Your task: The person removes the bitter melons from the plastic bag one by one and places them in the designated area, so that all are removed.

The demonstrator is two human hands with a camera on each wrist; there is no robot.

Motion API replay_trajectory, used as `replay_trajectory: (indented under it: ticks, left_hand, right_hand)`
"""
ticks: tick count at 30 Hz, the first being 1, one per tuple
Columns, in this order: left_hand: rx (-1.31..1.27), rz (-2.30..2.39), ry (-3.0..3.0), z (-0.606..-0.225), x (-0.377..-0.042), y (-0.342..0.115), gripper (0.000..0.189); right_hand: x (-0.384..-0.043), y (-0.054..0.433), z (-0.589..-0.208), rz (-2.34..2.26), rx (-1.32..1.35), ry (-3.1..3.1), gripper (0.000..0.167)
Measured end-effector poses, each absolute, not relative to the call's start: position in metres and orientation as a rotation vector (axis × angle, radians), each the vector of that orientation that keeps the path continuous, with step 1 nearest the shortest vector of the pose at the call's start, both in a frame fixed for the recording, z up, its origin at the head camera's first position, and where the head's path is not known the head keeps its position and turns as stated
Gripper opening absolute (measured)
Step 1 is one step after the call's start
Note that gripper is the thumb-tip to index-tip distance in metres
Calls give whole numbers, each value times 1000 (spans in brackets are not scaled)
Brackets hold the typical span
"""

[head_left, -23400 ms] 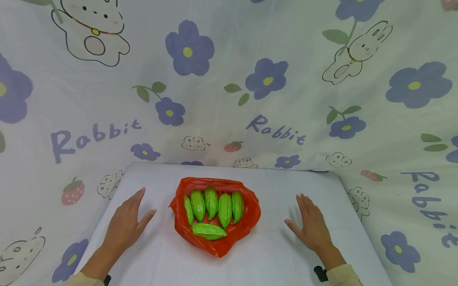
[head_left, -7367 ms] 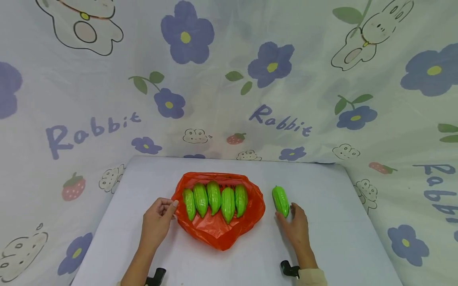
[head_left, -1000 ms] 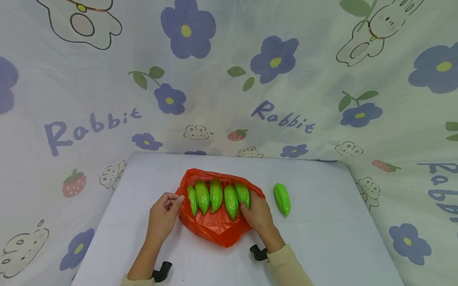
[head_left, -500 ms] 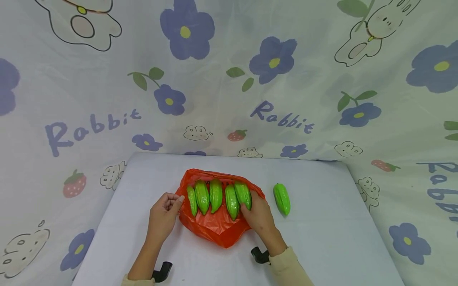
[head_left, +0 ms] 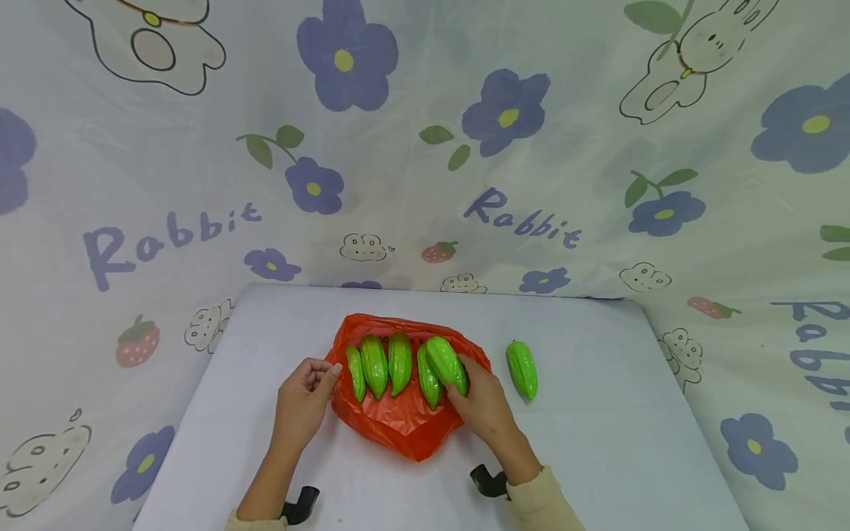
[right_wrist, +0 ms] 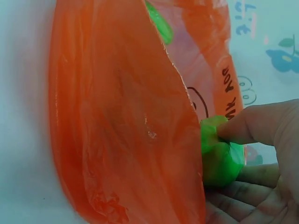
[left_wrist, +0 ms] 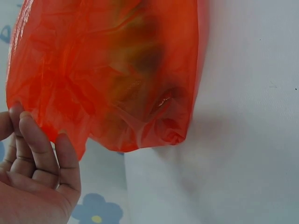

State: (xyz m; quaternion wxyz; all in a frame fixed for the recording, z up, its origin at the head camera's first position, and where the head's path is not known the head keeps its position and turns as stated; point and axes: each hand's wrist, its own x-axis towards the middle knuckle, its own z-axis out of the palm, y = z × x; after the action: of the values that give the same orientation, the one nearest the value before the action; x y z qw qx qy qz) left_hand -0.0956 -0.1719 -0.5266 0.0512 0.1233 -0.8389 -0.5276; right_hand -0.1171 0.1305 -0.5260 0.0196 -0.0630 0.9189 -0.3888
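Green gourd [head_left: 443, 363], gripped by right hand [head_left: 485, 403] at open mouth of red bag [head_left: 413, 446].
Left hand [head_left: 302, 402] pinches bag's left rim; head view alone shows loose gourd [head_left: 522, 370] on white table [head_left: 617, 450], right of bag; right-wrist view resolves black lettering [right_wrist: 229, 91].

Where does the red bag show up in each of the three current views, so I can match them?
Head: red bag just below centre, mouth open, green vegetables inside.
Left wrist: upper left to centre, cut off by the top edge.
Right wrist: tall across the middle, cut off at top and bottom.
Shared landmark: flower-printed cloth, behind the table in head, bottom left in left wrist, upper right in right wrist.
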Motion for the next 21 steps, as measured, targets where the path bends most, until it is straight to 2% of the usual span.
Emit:
replay_trajectory:
  ticks: [21]
  left_hand:
    - [364,-1627,-2535,-524,-93,-174,31]
  right_hand:
    - [-96,143,-518,-1244,-281,2916,57]
